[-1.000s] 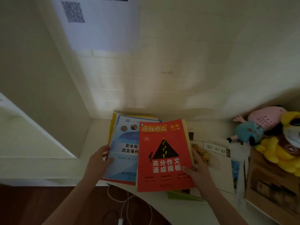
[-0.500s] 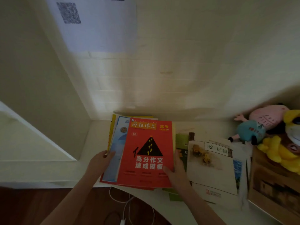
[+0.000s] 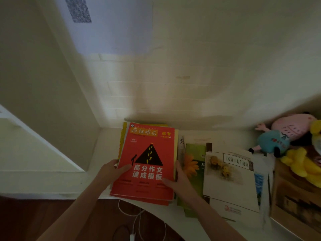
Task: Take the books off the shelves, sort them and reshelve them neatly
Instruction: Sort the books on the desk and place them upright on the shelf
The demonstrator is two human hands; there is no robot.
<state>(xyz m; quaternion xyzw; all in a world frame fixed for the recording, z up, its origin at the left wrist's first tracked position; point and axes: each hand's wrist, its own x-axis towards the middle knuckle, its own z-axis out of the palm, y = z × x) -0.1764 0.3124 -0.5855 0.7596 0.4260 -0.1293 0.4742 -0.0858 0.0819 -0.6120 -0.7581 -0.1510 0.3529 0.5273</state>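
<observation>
At the near-left edge of the white worktop point(image 3: 199, 228), the left hand point(image 3: 111, 173) is gripping the left margin of a stack of books point(image 3: 121, 146), thumb lying across the red cover, fingers hidden underneath. The right hand point(image 3: 178, 181) is clasping the stack's right edge the same way: thumb on the cover near its lower right corner, fingers curled around the side. The red book point(image 3: 147, 164), topmost in the stack, is lying face-up, its near edge overhanging the worktop rim slightly; yellow covers are showing beneath it at 12 and 9 o'clock. At 3 o'clock from the stack, a green book with an orange flower point(image 3: 192, 164) is lying flat, touching the right hand. Overlapping it further toward 3 o'clock, a white book with a yellow picture point(image 3: 229, 178) is resting on top of other volumes. At 2 o'clock, soft toys are sitting against the wall: a pink and blue plush point(image 3: 276, 138) and a yellow plush point(image 3: 300, 166). At 6 o'clock, a white cable point(image 3: 137, 218) is hanging over dark flooring.
</observation>
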